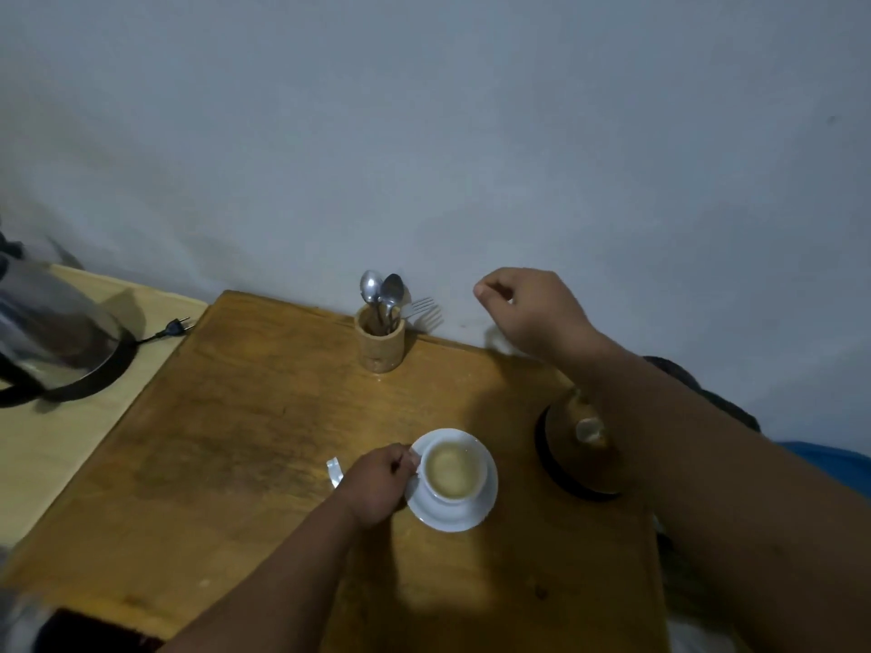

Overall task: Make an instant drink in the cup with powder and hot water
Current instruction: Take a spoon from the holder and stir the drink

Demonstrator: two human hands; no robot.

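A white cup [453, 469] stands on a white saucer [464, 513] near the middle of the wooden table [245, 440]. Pale beige liquid fills the cup. My left hand [377, 483] grips the cup's handle on its left side. My right hand [532, 308] hovers above the table's far edge, right of the cutlery holder [380, 344], fingers curled with nothing visible in them. The holder is a wooden cylinder with two spoons [382, 289] and a fork [419, 306]. A torn silver sachet scrap [335, 471] lies just left of my left hand.
A steel electric kettle [52, 332] sits on a paler surface at the far left, its plug [174, 328] lying loose. A round wooden lid with a knob [582, 445] rests to the right of the cup, partly under my right forearm. A wall rises directly behind the table.
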